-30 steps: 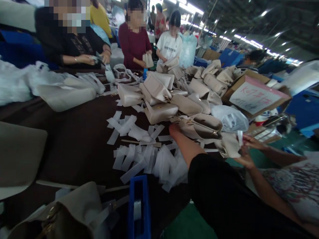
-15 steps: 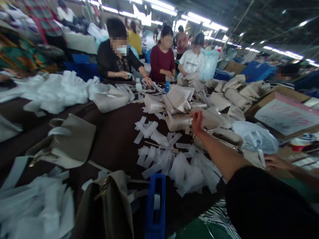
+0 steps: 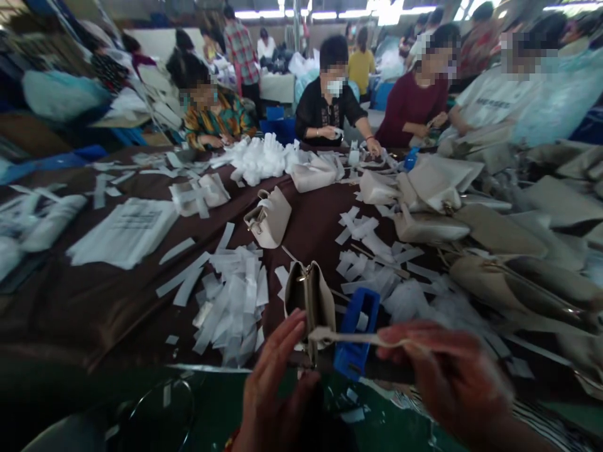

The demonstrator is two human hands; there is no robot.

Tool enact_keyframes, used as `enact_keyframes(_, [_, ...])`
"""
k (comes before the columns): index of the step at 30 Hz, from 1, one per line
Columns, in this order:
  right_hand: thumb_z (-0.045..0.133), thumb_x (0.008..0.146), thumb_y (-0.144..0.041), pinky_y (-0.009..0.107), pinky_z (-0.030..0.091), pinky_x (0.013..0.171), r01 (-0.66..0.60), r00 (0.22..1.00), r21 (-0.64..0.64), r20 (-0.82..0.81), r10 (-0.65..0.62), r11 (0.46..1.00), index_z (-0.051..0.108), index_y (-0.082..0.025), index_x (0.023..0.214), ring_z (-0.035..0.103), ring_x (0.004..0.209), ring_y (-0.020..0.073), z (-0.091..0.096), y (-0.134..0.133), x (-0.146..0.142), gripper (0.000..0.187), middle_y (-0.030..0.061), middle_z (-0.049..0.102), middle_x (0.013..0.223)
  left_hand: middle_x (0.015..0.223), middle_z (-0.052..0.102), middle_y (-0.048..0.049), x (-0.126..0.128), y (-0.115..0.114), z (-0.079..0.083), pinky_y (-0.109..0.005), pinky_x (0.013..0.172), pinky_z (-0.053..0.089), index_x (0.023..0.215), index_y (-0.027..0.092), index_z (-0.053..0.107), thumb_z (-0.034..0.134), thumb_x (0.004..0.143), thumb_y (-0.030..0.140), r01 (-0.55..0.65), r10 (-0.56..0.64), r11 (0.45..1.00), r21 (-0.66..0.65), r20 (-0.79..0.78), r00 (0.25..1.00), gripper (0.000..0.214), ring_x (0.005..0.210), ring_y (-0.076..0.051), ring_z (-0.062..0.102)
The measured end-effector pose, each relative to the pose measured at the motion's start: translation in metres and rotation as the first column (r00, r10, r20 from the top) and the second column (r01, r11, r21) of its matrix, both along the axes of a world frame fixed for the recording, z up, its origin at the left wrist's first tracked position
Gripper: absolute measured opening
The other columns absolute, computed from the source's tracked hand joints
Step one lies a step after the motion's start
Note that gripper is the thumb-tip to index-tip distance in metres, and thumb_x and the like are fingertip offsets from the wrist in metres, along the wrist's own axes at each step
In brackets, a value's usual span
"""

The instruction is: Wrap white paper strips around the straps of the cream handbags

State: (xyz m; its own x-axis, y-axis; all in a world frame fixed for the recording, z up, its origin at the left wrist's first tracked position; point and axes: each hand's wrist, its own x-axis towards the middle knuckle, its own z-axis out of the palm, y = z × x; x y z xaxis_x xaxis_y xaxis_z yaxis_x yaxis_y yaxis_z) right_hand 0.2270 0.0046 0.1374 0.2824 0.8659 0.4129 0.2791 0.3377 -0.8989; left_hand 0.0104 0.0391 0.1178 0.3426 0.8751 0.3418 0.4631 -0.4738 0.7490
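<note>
A beige handbag stands upright at the near edge of the table, its zipped top facing me. My left hand is at its near side, fingers stretched and apart; whether they touch the bag is hard to tell. My right hand, blurred, pinches a thin beige strap. The strap's free end crosses in front of the bag toward my left fingers. Just right of the bag lies a blue tape dispenser with a roll in it.
White paper strips lie left of the bag, and more strips to the right. Beige bags are heaped at right. Another handbag and a stack of white printed bags stand further off. Several people work across the table.
The view has swung left. My right arm, earlier stretched toward the bag heap, has come back with a strap in the hand. My left hand has come into view by the near handbag.
</note>
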Motion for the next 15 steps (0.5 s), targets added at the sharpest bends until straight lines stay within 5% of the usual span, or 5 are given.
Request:
enact_keyframes(4, [0.054,0.080,-0.013,0.023,0.055,0.057,-0.148,0.986,-0.027,0.078,0.150,0.989,0.057,-0.028,0.090,0.066,0.064,0.0137,-0.017,-0.024,-0.054,0.018,-0.0011,0.070,0.078,0.095,0.069,-0.0066,0.006,-0.036,-0.001,-0.029,0.076,0.051,0.108,0.024,0.063,0.055,0.077,0.044,0.181,-0.110,0.907,-0.380,0.201,0.973,0.038,0.082,-0.021,0.063])
enact_keyframes(7, [0.050,0.085,-0.027,0.018,0.050,0.055,-0.165,0.986,-0.300,-0.050,0.157,0.940,0.059,-0.021,0.081,0.063,0.060,0.0116,-0.045,-0.031,-0.076,0.012,0.0007,0.067,0.069,0.067,0.063,-0.0027,-0.005,-0.055,-0.020,-0.022,0.057,0.044,0.088,0.019,0.069,0.052,0.076,0.054,0.078,0.163,0.690,-0.720,0.260,0.952,0.041,0.058,-0.012,0.051])
enact_keyframes(11, [0.048,0.085,-0.032,0.021,0.047,0.057,-0.230,0.936,-0.574,0.091,0.341,0.786,0.064,-0.017,0.074,0.061,0.061,0.0138,-0.110,-0.042,-0.095,0.024,0.0030,0.065,0.066,0.047,0.039,0.0063,-0.030,-0.060,-0.068,-0.019,0.042,0.022,0.085,0.014,0.065,0.056,0.063,0.067,-0.035,0.406,0.443,-0.896,0.166,0.899,0.058,0.043,-0.006,0.028])
enact_keyframes(13, [0.049,0.082,-0.023,0.025,0.049,0.064,-0.230,0.848,-0.698,0.197,0.492,0.678,0.066,-0.016,0.094,0.064,0.070,0.0182,-0.139,-0.044,-0.103,0.021,0.0070,0.069,0.078,0.045,0.033,0.0081,-0.037,-0.057,-0.096,-0.020,0.042,0.019,0.081,0.013,0.063,0.055,0.060,0.070,-0.070,0.410,0.446,-0.892,0.134,0.902,0.062,0.043,-0.006,0.026])
enact_keyframes(15, [0.044,0.081,-0.015,0.029,0.050,0.074,-0.115,0.805,-0.739,0.322,0.498,0.664,0.056,-0.013,0.116,0.065,0.084,0.0215,-0.158,-0.042,-0.107,0.037,0.0124,0.068,0.095,0.046,0.036,0.0075,-0.037,-0.052,-0.122,-0.021,0.043,0.021,0.077,0.013,0.062,0.054,0.060,0.071,-0.077,0.388,0.495,-0.865,0.141,0.911,0.060,0.045,-0.007,0.030])
